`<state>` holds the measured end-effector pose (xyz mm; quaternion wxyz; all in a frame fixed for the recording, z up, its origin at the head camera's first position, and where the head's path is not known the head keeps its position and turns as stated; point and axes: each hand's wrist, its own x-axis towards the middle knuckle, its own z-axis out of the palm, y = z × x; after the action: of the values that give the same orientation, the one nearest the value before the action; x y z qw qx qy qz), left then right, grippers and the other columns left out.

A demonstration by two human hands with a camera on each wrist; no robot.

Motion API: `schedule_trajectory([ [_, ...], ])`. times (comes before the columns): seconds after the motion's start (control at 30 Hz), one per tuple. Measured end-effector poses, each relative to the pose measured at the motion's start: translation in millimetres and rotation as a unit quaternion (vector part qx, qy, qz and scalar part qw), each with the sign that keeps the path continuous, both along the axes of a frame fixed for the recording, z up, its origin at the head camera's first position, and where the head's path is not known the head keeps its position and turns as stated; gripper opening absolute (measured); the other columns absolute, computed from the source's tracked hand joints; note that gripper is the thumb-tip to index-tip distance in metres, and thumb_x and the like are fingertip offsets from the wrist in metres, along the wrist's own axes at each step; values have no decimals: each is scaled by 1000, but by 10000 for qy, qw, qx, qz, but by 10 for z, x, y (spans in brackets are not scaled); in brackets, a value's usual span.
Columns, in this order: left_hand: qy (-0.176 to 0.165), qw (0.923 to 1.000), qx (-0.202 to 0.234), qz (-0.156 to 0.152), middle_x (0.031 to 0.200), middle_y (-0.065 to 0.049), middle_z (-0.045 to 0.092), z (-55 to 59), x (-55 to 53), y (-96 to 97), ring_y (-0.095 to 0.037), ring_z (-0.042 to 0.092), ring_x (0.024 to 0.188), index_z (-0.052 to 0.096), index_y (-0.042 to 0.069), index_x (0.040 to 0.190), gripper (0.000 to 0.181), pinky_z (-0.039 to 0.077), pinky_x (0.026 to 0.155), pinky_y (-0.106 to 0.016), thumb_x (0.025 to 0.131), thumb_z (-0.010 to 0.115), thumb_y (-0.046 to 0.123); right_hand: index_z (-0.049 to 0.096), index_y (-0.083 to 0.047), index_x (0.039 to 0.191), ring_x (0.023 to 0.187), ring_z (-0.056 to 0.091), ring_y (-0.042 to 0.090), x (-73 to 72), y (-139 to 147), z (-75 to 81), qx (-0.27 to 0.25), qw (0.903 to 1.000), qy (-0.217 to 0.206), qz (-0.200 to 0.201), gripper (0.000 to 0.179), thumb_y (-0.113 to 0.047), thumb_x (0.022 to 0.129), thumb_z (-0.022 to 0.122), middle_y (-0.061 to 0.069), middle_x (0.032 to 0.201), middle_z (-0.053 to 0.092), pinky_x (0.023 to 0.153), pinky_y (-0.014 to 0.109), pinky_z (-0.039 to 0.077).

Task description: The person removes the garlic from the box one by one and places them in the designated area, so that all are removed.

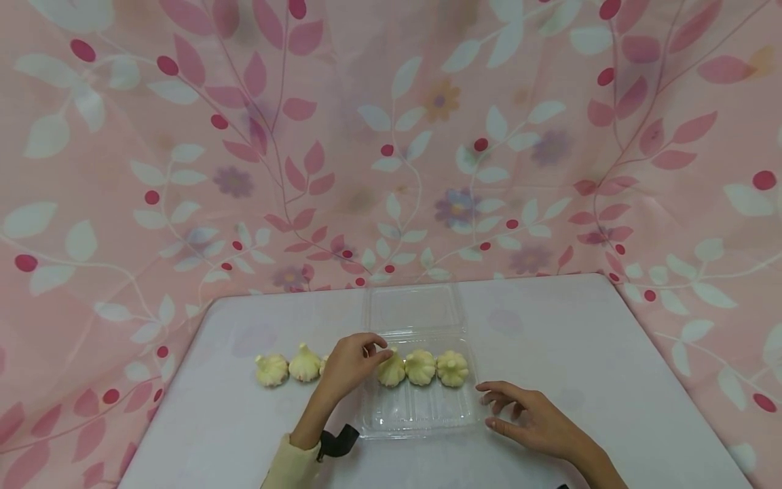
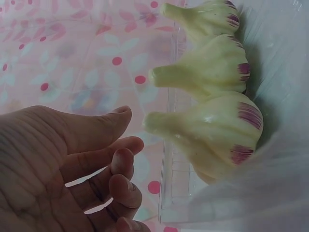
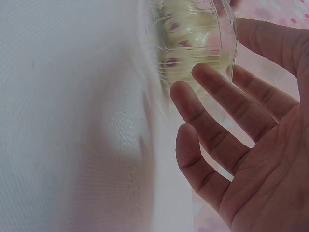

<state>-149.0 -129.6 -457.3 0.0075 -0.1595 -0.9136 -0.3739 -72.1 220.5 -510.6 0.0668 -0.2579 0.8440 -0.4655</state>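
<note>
Three pale garlic bulbs with purple streaks stand in a row inside a clear plastic clamshell box (image 1: pixel 417 413): a left one (image 1: pixel 392 372), a middle one (image 1: pixel 420 367) and a right one (image 1: pixel 452 369). My left hand (image 1: pixel 353 365) hovers by the stem of the left bulb. In the left wrist view its loosely bent fingers (image 2: pixel 123 162) hold nothing, with a gap to the nearest garlic bulb (image 2: pixel 217 135). Beside the box's right wall is my right hand (image 1: pixel 525 418), its fingers (image 3: pixel 212 128) spread and relaxed, thumb and fingertips close to the clear plastic.
Left of the box, more garlic bulbs (image 1: pixel 271 370) lie in a row on the white tabletop (image 1: pixel 201 407), one partly hidden by my left hand. The box's lid (image 1: pixel 415 309) lies folded back toward the pink floral cloth (image 1: pixel 366 170) behind the table.
</note>
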Motion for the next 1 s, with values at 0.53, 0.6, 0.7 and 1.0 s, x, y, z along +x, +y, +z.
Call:
schedule_trajectory([
  [0.53,-84,9999,-55,-15,68,7,57,-13,-25,66,-8,49,59,75,11,94,13,40,51,-25,87,77,21,57,-14,133,86,62,8,-5,-5,-5,-39,10000,65,37,45,-22,91,73,-2,105,69,66,30,50],
  [0.6,-53,10000,-84,-6,68,7,56,-28,-29,69,-8,49,60,75,10,94,13,40,51,-25,87,77,21,57,-14,133,86,62,8,-3,-6,-7,-39,10000,75,43,45,-22,91,73,-2,106,69,66,30,50],
  [0.7,-6,9999,-118,4,68,7,56,-43,-38,74,-8,49,61,75,11,93,12,40,52,-25,86,78,20,57,-14,133,86,62,8,-2,-7,-7,-54,9999,83,56,45,-22,91,73,-2,106,69,66,30,50],
  [1.0,-24,9997,-242,-78,68,8,56,-58,-43,91,-8,49,62,75,11,93,11,39,53,-25,86,77,19,57,-13,133,86,63,8,-13,-9,-17,-83,9998,183,90,46,-20,91,73,-2,106,69,65,29,51],
])
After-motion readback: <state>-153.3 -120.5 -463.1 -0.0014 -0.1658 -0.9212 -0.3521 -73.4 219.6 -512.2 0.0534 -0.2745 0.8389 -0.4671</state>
